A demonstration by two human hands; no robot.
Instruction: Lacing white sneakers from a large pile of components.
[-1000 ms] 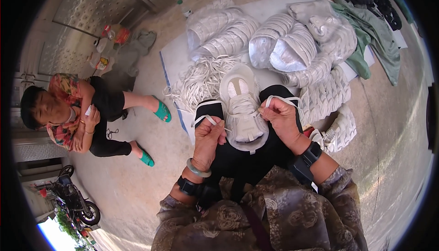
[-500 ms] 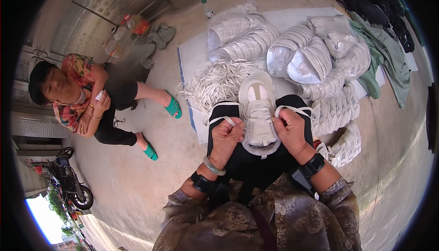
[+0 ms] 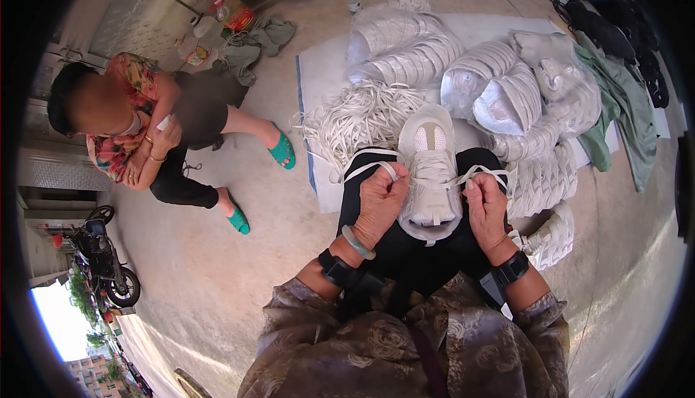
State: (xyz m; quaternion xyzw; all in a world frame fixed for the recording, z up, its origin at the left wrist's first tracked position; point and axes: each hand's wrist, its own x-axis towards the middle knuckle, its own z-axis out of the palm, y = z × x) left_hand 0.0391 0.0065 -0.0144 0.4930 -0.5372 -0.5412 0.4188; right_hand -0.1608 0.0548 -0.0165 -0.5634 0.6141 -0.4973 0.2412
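Observation:
A white sneaker (image 3: 432,194) lies across my lap between my knees, toe pointing away and heel opening toward me. Laces run crosswise over its tongue. At its left side my left hand (image 3: 381,199) is closed, with a white shoelace (image 3: 368,169) looped from its fingers over my left knee. On the other side my right hand (image 3: 486,206) pinches the lace end (image 3: 481,172) that comes out of the shoe's right edge. Both hands are at about mid-shoe height, close to its sides.
Beyond my knees a white sheet (image 3: 316,79) bears a heap of loose laces (image 3: 362,119) and several plastic-wrapped rows of white shoes (image 3: 416,54). Green cloth (image 3: 615,126) lies at the right. A seated person (image 3: 152,126) in green slippers is at the left, and a motorcycle (image 3: 108,260) stands farther back.
The view has shifted, so the scene sits slightly rightward. My right hand has drawn a little outward from the shoe with its lace; my left hand stays close beside it.

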